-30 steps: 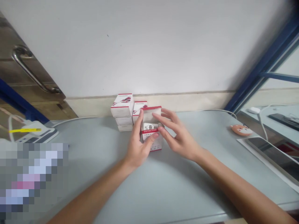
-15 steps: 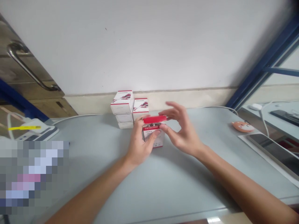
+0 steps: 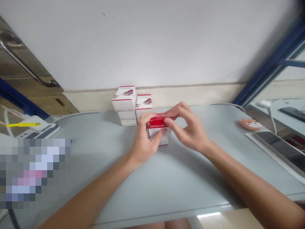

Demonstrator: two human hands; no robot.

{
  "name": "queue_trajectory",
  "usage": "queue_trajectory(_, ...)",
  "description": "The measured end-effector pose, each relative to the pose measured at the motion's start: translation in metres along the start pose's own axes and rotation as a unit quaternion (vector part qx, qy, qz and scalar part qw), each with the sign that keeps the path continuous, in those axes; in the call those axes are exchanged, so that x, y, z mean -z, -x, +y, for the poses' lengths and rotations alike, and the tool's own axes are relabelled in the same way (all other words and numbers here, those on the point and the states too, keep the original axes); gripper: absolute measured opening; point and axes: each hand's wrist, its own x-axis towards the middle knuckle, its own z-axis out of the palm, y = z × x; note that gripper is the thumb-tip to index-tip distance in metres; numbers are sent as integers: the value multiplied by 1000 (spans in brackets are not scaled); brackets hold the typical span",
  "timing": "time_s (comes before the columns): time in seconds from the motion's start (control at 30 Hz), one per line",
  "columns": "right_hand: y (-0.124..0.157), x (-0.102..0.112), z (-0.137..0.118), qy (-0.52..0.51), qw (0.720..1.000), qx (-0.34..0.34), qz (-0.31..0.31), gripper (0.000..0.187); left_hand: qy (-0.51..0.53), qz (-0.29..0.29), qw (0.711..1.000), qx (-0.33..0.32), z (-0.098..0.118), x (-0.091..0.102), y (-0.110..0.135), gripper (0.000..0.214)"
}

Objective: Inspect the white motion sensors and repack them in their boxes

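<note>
Table [image 3: 181,181]: detector box [image 3: 165,135], stacked boxes [image 3: 125,103]

We have the box [image 3: 159,133] on the table [image 3: 166,181], our left hand [image 3: 144,144] on its left, right hand [image 3: 189,130] on its right; the stack [image 3: 130,105] stands just behind, against the wall [image 3: 166,47].

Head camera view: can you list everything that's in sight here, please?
red-and-white cardboard box marked DETECTOR: one, table centre, between both hands
white-and-red cardboard boxes: at least four, stacked by the wall
orange fox-shaped trinket: one, table's right
white cable: one, along the table's back edge
white device with yellow strip: one, far left
dark flat screen: one, right edge
grey table: one, under the boxes
metal door handle: one, silver, upper left
left hand: grip round the box's left side
right hand: fingertips on the box's red top flap
</note>
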Motion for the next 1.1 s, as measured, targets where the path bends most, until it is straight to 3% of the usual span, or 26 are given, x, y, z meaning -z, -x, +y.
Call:
queue_trajectory(0.1, -1, 5, 0, -3, 1000, 2, -4, 7, 11, -14, 1000, -4, 2, 0, -1, 59)
queue_trajectory(0.3, 4, 5, 6, 2, 997, 61, -50, 6, 12, -20, 999, -29, -6, 1, 0, 46)
queue_trajectory(0.43, 8, -4, 11, 44, 992, 111, -29, 8, -9, -34, 997, -68, -15, 5, 0, 49)
queue_trajectory(0.53, 9, -6, 17, 39, 994, 101, -10, 9, -26, -33, 996, -75, -19, 6, -2, 47)
queue_trajectory(0.6, 11, -6, 23, 21, 997, 57, -36, 23, -40, 10, 997, -58, -21, 5, -4, 42)
queue_trajectory(0.73, 20, -12, 33, -36, 981, -86, -167, 88, -37, 156, 986, 54, -23, 4, -9, 37)
queue_trajectory(0.8, 24, -18, 34, -88, 970, -129, -186, 89, -30, 178, 980, 87, -23, 8, -14, 39)
queue_trajectory(0.87, 24, -22, 32, -101, 975, -141, -142, 77, -39, 159, 983, 78, -23, 15, -19, 40)
queue_trajectory(0.93, 20, -21, 28, -54, 990, -121, -50, 67, -71, 149, 985, 50, -27, 26, -24, 38)
queue_trajectory(1.03, 10, -14, 22, 87, 990, -65, 92, 52, -135, 236, 961, 54, -45, 46, -31, 39)
queue_trajectory(1.07, 6, -12, 22, 141, 982, -50, 118, 48, -140, 276, 947, 84, -55, 53, -33, 46)
queue_trajectory(1.1, 2, -11, 22, 192, 973, -37, 125, 46, -123, 278, 944, 129, -66, 58, -34, 54)
